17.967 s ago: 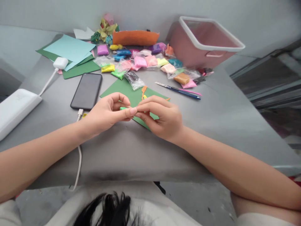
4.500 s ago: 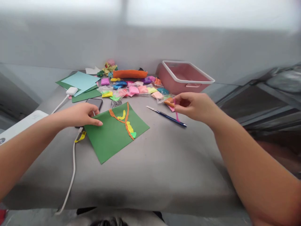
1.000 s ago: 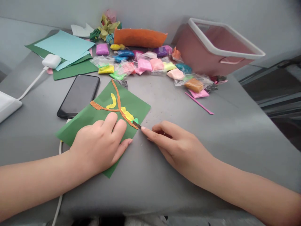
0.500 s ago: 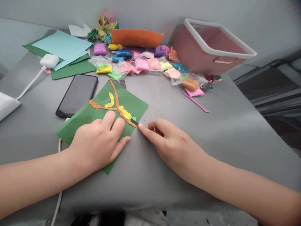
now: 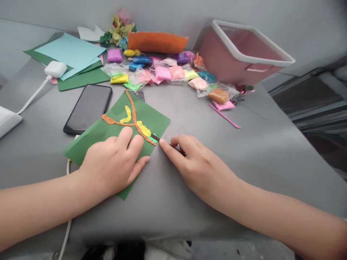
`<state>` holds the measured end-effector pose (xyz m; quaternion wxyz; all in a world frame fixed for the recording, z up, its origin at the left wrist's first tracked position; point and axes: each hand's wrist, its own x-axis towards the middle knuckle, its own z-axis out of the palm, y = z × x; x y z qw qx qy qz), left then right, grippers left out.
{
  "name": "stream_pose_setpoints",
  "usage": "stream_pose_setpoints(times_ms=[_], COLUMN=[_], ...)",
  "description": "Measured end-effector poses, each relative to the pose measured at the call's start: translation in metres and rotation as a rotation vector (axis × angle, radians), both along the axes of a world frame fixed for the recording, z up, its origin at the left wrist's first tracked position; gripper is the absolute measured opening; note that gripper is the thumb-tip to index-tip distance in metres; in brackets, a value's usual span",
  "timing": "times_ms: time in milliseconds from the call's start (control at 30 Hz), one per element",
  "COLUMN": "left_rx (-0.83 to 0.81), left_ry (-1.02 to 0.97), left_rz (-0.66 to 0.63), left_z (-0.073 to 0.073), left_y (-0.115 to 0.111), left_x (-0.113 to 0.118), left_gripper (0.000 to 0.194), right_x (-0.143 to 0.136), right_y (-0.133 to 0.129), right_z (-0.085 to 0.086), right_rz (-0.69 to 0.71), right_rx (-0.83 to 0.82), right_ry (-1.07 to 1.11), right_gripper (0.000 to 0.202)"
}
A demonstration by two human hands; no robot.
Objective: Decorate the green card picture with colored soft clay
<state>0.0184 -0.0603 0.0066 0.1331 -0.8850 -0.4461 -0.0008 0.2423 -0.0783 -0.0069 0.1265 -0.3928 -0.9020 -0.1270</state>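
Note:
A sheet of green paper [image 5: 154, 113] lies turned at an angle on the grey table, bearing a forked strip of brown clay [image 5: 132, 103]. Yellow clay [image 5: 143, 128] runs along the lower branch, and another yellow piece curves in the fork. My left hand [image 5: 114, 162] presses the sheet down, fingers bent and thumb out to the side. In my right hand [image 5: 195, 159] is a thin dark-bladed knife [image 5: 155, 137], index finger laid along it. Its tip touches a bit of bright green clay [image 5: 153, 141] beside the yellow. Most of the handle is hidden under my palm.
A black phone [image 5: 88, 108] lies left of the sheet. Several bags of coloured clay [image 5: 164, 73] spread behind it, near a pink bin [image 5: 225, 54] with a white rim. Stacked coloured papers [image 5: 70, 52], a white charger [image 5: 55, 68] and a purple stick [image 5: 224, 115] also lie about.
The blade has shifted slightly over the green clay, which looks flatter and more spread. More of the knife's dark handle shows under my right hand. My left hand stays in place.

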Motion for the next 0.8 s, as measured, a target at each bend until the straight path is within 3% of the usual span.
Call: stream_pose_setpoints(times_ms=[300,800], left_rx=[-0.036,-0.016], left_ry=[0.017,0.004], left_rz=[0.018,0.007], left_z=[0.0020,0.0008], left_y=[-0.0001,-0.0002], left_x=[0.0010,-0.0004], left_gripper=[0.031,0.030], right_x=[0.0004,-0.0005], right_y=[-0.0012,0.0024], right_z=[-0.0048,-0.0013], right_rz=[-0.068,-0.044], right_rx=[0.055,0.081], right_ry=[-0.070,-0.081], right_gripper=[0.045,0.041])
